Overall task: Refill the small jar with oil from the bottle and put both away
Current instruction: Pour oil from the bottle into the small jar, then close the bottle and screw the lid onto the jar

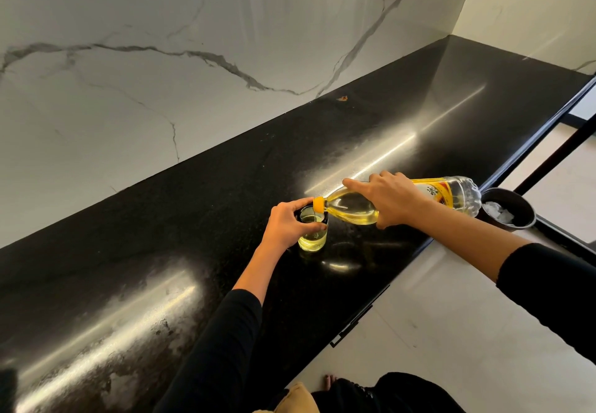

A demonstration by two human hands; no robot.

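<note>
A small glass jar (312, 238) with a black rim stands upright on the black counter (193, 235), partly filled with yellow oil. My left hand (287, 224) grips it around the rim. My right hand (392, 198) holds a clear plastic oil bottle (351, 207) tipped almost flat, its yellow spout (318, 204) over the jar's mouth. A thin stream of oil runs into the jar. The bottle's label end (451, 195) points right, past the counter edge.
A dark round bin (512, 215) with white crumpled paper stands on the floor beyond the counter's right edge. A marble wall (161, 73) backs the counter. A small orange scrap (342, 98) lies near the wall. Pale floor lies right of the counter.
</note>
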